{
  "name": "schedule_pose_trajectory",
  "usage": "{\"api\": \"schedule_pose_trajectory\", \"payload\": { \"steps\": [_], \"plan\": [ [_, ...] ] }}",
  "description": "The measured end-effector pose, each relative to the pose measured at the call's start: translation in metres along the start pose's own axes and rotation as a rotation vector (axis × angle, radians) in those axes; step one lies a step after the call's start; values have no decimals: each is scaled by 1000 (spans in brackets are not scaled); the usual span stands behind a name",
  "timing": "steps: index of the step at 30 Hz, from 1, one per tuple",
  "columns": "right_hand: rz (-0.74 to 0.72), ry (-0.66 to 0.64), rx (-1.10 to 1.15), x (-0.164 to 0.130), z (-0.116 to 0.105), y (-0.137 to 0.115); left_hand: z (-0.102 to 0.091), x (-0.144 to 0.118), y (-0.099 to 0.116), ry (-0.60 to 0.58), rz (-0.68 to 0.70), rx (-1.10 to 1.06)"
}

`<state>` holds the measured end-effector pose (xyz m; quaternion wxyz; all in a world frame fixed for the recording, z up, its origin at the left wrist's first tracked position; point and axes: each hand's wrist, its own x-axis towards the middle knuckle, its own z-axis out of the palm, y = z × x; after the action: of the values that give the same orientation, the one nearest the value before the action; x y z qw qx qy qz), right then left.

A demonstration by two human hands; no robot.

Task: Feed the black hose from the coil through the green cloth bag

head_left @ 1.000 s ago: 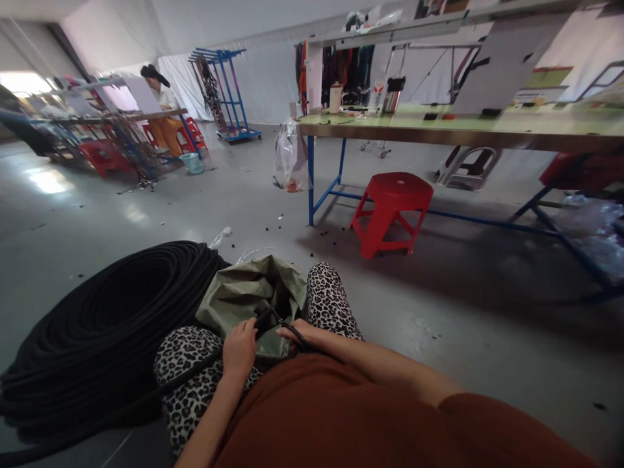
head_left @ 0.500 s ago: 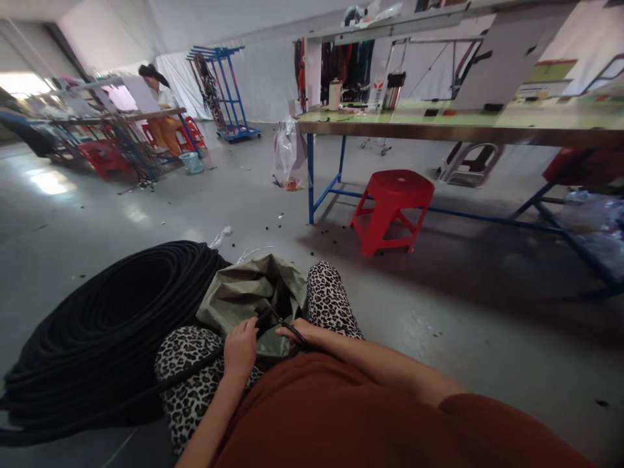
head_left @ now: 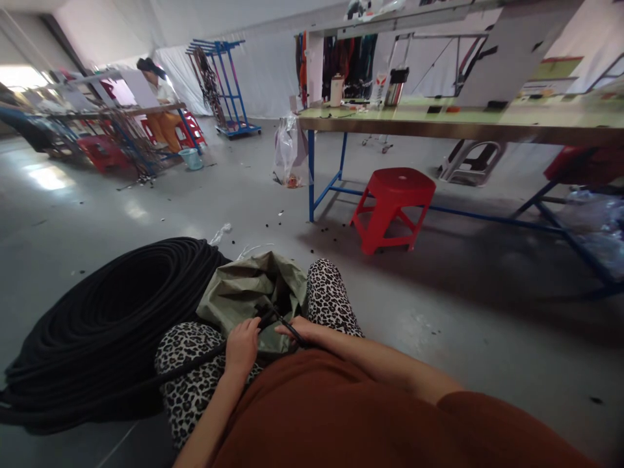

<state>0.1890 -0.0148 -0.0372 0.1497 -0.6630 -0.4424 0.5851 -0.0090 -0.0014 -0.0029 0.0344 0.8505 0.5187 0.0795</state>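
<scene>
A thick black cord [head_left: 190,368] runs from a large black coil [head_left: 104,325] on the floor at the left, across my left thigh. My left hand [head_left: 242,343] is closed around this cord near its end, over the mouth of an olive-green bag [head_left: 229,292]. My right hand [head_left: 298,330] grips dark scissors [head_left: 286,322], their blades pointing up and left to the cord's end. Whether the blades touch the cord is hard to tell. Small dark pieces show inside the bag, which sits between my knees.
A red stool [head_left: 394,207] stands ahead, by a long worktable [head_left: 439,123] with blue legs. From the table's corner hangs a clear plastic bag [head_left: 291,153]. Small black bits lie scattered on the floor. At the far left a person [head_left: 163,97] sits at another table.
More dark pieces show at the bag's mouth by the cord's end. The scissors have shifted slightly, while both hands stay in nearly the same place. The view has tilted a little.
</scene>
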Motion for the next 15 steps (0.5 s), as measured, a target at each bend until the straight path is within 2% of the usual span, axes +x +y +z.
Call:
{"api": "schedule_pose_trajectory", "payload": {
  "steps": [9,15],
  "plan": [
    [2,-60,3,5,1,4,5,-4,-4,50,17,21],
    [51,-41,42,-1,1,-1,6,-4,-4,20,-5,11]
  ]
}}
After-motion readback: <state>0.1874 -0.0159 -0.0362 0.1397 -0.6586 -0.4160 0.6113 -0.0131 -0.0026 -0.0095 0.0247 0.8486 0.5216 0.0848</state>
